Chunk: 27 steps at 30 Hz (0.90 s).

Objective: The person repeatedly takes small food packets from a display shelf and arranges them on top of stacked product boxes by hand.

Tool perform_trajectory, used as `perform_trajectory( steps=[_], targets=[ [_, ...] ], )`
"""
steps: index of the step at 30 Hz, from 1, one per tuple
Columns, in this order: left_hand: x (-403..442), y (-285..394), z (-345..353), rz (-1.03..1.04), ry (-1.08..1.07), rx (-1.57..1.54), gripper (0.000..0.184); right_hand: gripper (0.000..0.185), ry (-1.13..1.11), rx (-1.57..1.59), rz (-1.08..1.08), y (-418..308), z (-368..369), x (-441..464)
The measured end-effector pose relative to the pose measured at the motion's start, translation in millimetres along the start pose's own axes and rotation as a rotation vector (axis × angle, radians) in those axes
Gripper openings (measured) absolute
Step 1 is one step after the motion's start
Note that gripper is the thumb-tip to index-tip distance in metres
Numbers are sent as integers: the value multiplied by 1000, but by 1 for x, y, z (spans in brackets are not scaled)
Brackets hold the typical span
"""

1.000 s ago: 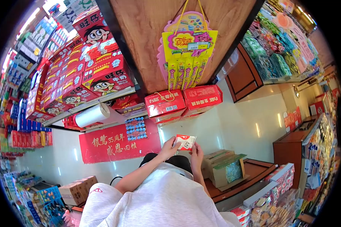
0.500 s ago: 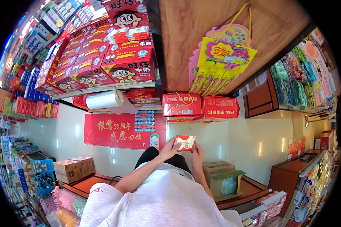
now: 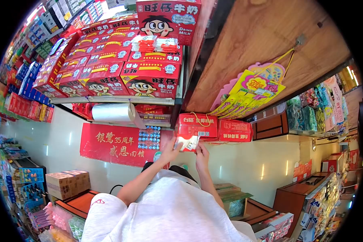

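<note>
A small red and white packet (image 3: 188, 143) is held between both hands in front of the body. My left hand (image 3: 171, 151) grips its left edge, fingers closed on it. At its right edge, my right hand (image 3: 202, 155) pinches the corner. Just beyond the packet stand red gift boxes (image 3: 197, 126) with a rope handle. On the shelf at the upper left, small red and white packets (image 3: 154, 43) lie on top of stacked red milk cartons (image 3: 151, 80).
A roll of clear bags (image 3: 113, 112) sits under the milk shelf. Yellow candy packs (image 3: 254, 89) hang on a wooden panel (image 3: 266, 36). A red mat (image 3: 109, 141) lies on the floor. Cardboard boxes stand at left (image 3: 67, 183) and right (image 3: 232, 198).
The view has turned left, so the milk cartons and hanging candy sit further right. Both hands have moved slightly forward and left with the packet, now overlapping the gift boxes.
</note>
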State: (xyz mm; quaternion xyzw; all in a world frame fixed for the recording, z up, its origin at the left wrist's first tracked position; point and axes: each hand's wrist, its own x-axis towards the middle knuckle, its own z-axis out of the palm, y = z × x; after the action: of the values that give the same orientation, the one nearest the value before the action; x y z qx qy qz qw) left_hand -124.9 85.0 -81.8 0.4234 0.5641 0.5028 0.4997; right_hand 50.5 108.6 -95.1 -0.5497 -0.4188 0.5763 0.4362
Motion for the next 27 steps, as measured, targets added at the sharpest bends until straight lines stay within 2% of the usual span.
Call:
perform_trajectory(
  steps=[2,5,7,8,9,10,11,13,15,16,17,19,21,23,27],
  targets=[
    [20,7,-24,113,64,94,31,30,18,-76,-3,-40,35,9],
    [51,23,-63,283,172,196,26,29,-69,-4,-137,-39,73,50],
    [72,44,-93,345,185,289,27,29,-115,-52,-208,-65,103,71],
    [79,63,-104,306,163,190,28,28,-139,-79,-241,-84,119,76],
    [86,83,-115,268,142,90,29,28,-115,-18,-152,-111,140,74],
    [95,98,-130,270,154,174,29,27,-119,-69,-320,-105,152,96],
    [104,109,-143,268,167,260,29,27,-105,-171,-395,-104,163,115],
    [131,117,-165,413,199,230,31,24,-54,-102,-446,-126,197,130],
    [156,133,-183,591,320,335,32,22,-50,-187,-446,-154,227,145],
    [168,139,-195,507,314,356,30,21,-49,-242,-441,-165,236,150],
    [183,142,-204,556,353,370,28,19,-69,-295,-396,-191,247,143],
    [201,157,-223,661,359,425,24,20,-15,-355,-725,-183,269,177],
    [235,143,-249,704,448,617,26,28,1,-377,-830,-181,292,202],
    [252,144,-264,731,455,749,29,30,17,-508,-836,-177,307,221],
    [274,143,-275,590,431,811,32,23,64,-546,-834,-169,323,252]
  ],
)
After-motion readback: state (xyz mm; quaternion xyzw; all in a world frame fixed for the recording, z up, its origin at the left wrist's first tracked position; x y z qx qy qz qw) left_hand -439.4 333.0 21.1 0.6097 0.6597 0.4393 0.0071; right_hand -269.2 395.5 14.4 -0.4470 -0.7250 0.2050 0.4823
